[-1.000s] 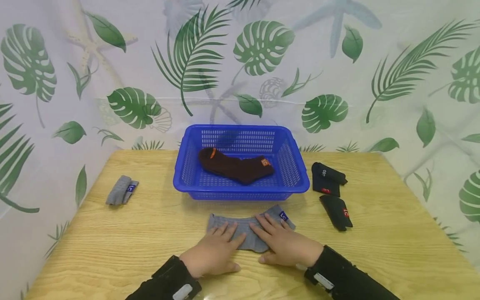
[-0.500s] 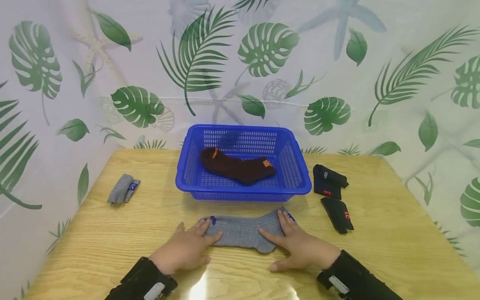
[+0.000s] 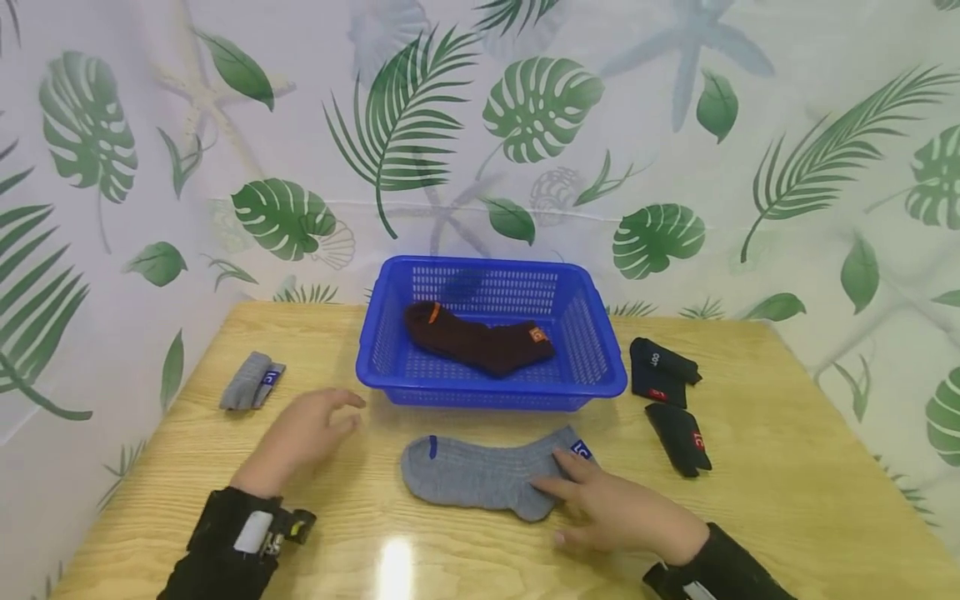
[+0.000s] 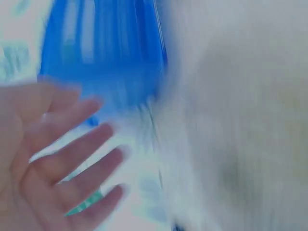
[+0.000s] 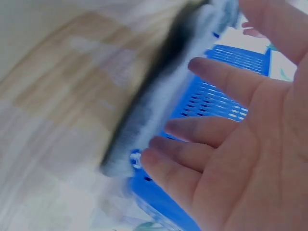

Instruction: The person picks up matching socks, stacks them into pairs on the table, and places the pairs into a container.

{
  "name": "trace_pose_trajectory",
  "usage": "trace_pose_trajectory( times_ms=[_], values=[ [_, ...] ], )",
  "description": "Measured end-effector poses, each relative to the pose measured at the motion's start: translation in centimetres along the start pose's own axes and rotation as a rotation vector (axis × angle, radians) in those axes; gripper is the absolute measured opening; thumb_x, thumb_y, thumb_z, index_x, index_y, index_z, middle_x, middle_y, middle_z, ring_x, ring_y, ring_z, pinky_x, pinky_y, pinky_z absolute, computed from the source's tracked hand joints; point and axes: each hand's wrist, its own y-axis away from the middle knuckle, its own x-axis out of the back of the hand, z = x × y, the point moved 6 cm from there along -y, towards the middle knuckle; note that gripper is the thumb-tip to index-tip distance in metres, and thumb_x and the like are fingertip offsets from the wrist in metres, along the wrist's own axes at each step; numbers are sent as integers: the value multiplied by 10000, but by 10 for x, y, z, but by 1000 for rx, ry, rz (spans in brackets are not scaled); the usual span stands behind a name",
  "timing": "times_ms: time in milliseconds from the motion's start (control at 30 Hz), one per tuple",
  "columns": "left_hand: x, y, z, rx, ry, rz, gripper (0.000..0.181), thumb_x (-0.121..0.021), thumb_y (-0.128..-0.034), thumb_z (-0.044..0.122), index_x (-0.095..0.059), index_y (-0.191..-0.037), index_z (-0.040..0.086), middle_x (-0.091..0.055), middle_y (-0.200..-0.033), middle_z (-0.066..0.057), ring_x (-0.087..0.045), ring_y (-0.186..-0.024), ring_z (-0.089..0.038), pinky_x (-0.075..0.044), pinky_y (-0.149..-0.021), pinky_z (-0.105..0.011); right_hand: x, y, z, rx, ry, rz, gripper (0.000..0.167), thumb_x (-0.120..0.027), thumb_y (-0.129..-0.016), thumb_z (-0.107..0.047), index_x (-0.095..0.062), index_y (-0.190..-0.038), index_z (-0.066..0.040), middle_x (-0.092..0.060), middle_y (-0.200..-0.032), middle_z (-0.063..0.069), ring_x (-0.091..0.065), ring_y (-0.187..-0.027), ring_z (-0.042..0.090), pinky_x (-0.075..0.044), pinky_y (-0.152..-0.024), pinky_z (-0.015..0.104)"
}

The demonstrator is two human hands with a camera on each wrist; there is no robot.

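Note:
A grey sock (image 3: 480,473) with a blue toe stripe and a blue label lies flat in front of the basket. My right hand (image 3: 618,508) rests at its cuff and heel end, fingers spread; the right wrist view shows those fingertips (image 5: 154,156) along the sock's edge. My left hand (image 3: 303,437) is off the sock, to its left, fingers loosely bent and holding nothing. In the left wrist view its fingers (image 4: 82,166) are spread and blurred. Beyond my left hand lies a folded grey sock (image 3: 247,382) with a blue label.
A blue plastic basket (image 3: 491,400) stands at the back middle of the wooden table (image 3: 787,500), with brown socks (image 3: 480,342) inside. To its right lie a folded black sock (image 3: 660,375) and another black sock (image 3: 678,439). A leaf-print curtain (image 3: 570,183) hangs behind.
Both hands spread apart along the grey sock, smoothing it flat and uncovering its toe. My left hand then lifted off and moved left toward the folded grey sock; my right stayed near the cuff.

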Motion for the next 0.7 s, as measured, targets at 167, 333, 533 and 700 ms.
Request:
trace_pose_trajectory(
  times_ms=[167, 333, 533, 700],
  values=[
    [50, 0, -70, 264, -66, 262, 277, -567, -949, 126, -650, -1147, -50, -640, -1111, -276, -601, -958, -433, -484, -753, -519, -2, 16, -4, -29, -62, -39, 600, -667, -895, -445, -541, -1378, -112, -312, -1489, 316, -404, -1309, 469, -410, -984, 591],
    [56, 2, -119, 460, -86, 286, 375, -603, -925, 175, -596, -1201, -80, -583, -1172, -332, -558, -1026, -488, -478, -774, -555, -5, 23, -5, -41, -73, -72, 565, -680, -887, -431, -573, -1342, -113, -378, -1460, 297, -452, -1285, 439, -419, -976, 588],
    [43, 5, -130, 454, -63, 266, 428, -686, -881, 134, -565, -1209, -113, -589, -1165, -343, -564, -1034, -495, -458, -833, -568, -6, 22, -6, -37, -56, -80, 547, -681, -885, -426, -583, -1325, -116, -392, -1459, 281, -458, -1286, 424, -424, -975, 582],
    [32, 3, -116, 422, 13, 120, 454, -686, -883, 123, -516, -1229, -117, -577, -1166, -348, -569, -1035, -480, -482, -824, -535, -8, 19, -9, -5, 0, -74, 537, -693, -878, -414, -599, -1305, -102, -432, -1427, 287, -487, -1262, 416, -436, -977, 555]
  ],
)
